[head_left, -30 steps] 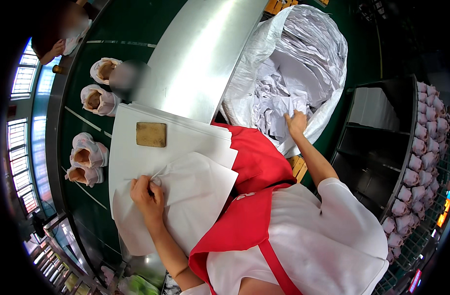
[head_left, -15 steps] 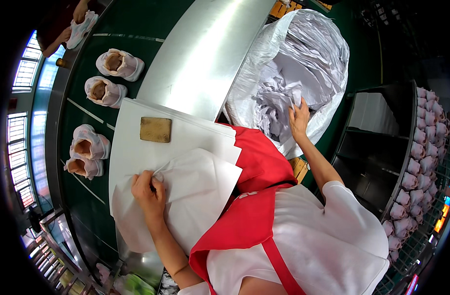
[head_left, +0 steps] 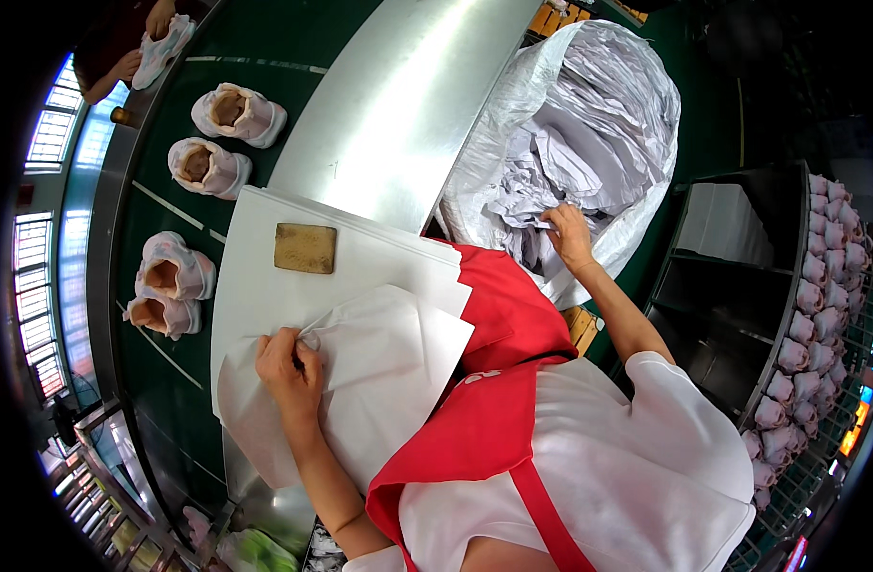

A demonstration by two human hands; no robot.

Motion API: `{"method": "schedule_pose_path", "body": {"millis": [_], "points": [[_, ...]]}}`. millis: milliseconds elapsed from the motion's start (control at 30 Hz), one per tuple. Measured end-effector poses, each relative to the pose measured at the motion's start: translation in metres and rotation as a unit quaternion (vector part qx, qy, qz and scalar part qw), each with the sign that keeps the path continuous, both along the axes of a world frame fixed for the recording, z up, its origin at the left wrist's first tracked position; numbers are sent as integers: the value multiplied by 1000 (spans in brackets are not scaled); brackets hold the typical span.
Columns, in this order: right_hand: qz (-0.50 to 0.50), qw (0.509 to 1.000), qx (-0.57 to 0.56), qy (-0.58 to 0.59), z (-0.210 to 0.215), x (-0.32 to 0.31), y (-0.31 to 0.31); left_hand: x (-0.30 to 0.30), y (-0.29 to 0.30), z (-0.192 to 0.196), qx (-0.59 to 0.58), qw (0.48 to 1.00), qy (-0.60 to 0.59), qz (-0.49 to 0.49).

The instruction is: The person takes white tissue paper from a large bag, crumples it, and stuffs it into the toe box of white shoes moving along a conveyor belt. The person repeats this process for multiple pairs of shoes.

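Note:
My left hand (head_left: 292, 367) is closed, pinching a fold of the top sheet of white paper (head_left: 384, 362). That sheet is creased and lifts over a stack of flat white paper (head_left: 255, 214). A brownish rectangular block (head_left: 305, 249) lies on the stack, beyond my left hand. To the right, my right hand (head_left: 572, 236) is inside a big white woven sack (head_left: 475, 176) filled with crumpled paper (head_left: 560, 167). Its thumb and fingers are bent together on an edge of the crumpled paper, and the fingertips are partly hidden.
A shiny metal tabletop (head_left: 389, 105) extends beyond the stack. Several pale shoes (head_left: 196, 168) sit on a green conveyor belt (head_left: 170, 381) at left, where another person's hands (head_left: 141, 52) hold a shoe. A dark shelf cart (head_left: 718, 296) and a rack of wrapped shoes (head_left: 803, 334) stand at right.
My right hand has shifted a little left within the sack, and its fingers have drawn together on the paper. The crumpled paper there has moved. My left hand keeps its pinch.

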State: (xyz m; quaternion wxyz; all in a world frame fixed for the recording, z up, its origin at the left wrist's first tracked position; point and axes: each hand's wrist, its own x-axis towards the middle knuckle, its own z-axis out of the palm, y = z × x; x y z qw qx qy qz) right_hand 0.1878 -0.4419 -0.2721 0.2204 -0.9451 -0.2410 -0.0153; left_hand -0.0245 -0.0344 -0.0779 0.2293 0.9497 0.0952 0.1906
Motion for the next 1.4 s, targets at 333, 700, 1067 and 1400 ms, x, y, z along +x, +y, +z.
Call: {"method": "schedule_pose_path", "body": {"millis": [333, 700, 1067, 1400], "points": [[-12, 1000, -22, -15, -9, 16, -14, -4, -1, 3, -3, 1000, -4, 5], [-26, 971, 111, -209, 119, 45, 17, -13, -3, 21, -86, 994, -61, -39], [532, 832, 156, -19, 313, -33, 237, -28, -33, 61, -66, 974, -217, 9], [429, 798, 303, 296, 314, -45, 276, -62, -5, 54, 37, 972, -150, 179]]}}
